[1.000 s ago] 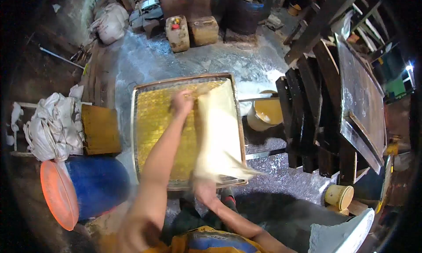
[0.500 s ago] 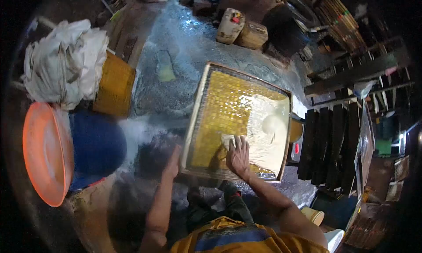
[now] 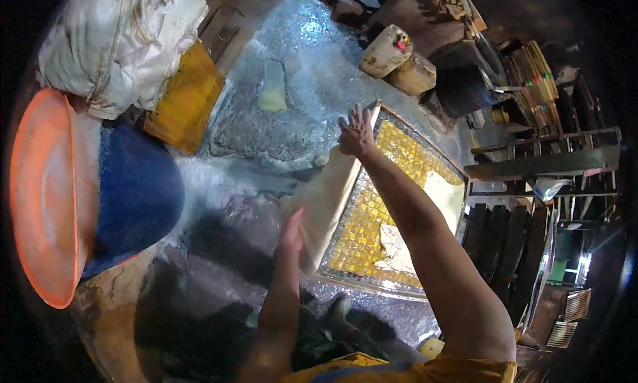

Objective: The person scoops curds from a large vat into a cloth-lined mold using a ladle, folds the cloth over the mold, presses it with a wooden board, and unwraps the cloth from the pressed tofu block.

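A framed tray [image 3: 423,141] with a wet yellow gridded surface [image 3: 362,217] stands in front of me, turned at an angle. Pale, milky patches [image 3: 397,251] lie on the grid's near and right parts, partly behind my forearm. Along the left edge hangs a cream-coloured, cloth-like side [image 3: 330,200]. My right hand [image 3: 357,131] is at the tray's far left corner, fingers spread, grasping nothing visible. Beside the lower part of the cream side is my left hand [image 3: 291,231], slightly blurred, its fingers stretched out; whether it touches the side is unclear.
To the left are an orange basin [image 3: 43,197], a blue drum [image 3: 136,197], a yellow board [image 3: 187,97] and a white cloth bundle [image 3: 126,44]. Stained jerrycans [image 3: 387,50] stand beyond the tray. Dark slats [image 3: 495,240] line the right. The floor [image 3: 246,137] looks wet.
My right hand has moved from the tray's near middle to its far left corner. More yellow grid and more of the cream side now show. My view has shifted.
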`<act>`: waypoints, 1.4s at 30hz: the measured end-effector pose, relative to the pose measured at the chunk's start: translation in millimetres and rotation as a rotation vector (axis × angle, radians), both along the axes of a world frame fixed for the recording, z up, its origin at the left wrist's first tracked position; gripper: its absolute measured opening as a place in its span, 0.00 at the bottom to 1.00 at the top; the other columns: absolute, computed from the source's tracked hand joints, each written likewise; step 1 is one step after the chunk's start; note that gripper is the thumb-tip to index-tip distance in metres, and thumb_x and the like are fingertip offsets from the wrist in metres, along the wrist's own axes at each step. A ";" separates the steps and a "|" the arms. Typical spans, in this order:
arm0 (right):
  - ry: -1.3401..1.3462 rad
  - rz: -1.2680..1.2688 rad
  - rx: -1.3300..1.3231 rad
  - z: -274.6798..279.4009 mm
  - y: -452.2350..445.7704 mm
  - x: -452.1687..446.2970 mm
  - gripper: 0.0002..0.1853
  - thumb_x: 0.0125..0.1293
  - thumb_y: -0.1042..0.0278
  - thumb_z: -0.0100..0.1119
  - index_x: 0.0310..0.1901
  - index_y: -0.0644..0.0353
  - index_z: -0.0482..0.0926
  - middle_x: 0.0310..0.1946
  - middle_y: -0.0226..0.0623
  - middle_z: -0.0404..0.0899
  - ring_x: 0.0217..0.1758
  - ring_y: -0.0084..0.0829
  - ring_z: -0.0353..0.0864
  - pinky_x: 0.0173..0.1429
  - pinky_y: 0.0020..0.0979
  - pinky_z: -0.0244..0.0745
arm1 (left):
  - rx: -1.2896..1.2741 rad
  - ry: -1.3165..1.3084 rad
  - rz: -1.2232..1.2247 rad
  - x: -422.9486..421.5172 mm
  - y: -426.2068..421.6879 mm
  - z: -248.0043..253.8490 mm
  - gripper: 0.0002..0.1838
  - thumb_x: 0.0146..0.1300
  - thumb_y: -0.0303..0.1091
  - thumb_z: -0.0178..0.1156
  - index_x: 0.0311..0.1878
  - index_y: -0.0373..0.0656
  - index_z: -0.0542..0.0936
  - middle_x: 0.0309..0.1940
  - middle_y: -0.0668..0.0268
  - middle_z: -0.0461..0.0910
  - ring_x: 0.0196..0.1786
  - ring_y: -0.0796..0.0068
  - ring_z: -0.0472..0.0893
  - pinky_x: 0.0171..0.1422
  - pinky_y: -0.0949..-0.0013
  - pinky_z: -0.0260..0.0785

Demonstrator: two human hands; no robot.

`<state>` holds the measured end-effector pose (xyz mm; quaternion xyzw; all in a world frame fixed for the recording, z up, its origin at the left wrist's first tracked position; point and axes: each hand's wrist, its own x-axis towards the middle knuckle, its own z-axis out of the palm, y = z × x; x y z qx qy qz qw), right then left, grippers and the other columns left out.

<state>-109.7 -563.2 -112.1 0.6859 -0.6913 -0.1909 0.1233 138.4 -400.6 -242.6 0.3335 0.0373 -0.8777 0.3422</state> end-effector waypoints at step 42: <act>-0.903 -1.818 -0.300 1.6 892.0 201.9 0.12 0.58 0.57 0.60 0.32 0.58 0.82 0.31 0.43 0.83 0.35 0.38 0.83 0.43 0.36 0.76 | -1.896 -1.618 -0.512 -176.7 -92.7 138.8 0.29 0.67 0.40 0.49 0.71 0.48 0.60 0.73 0.49 0.46 0.73 0.41 0.48 0.74 0.45 0.39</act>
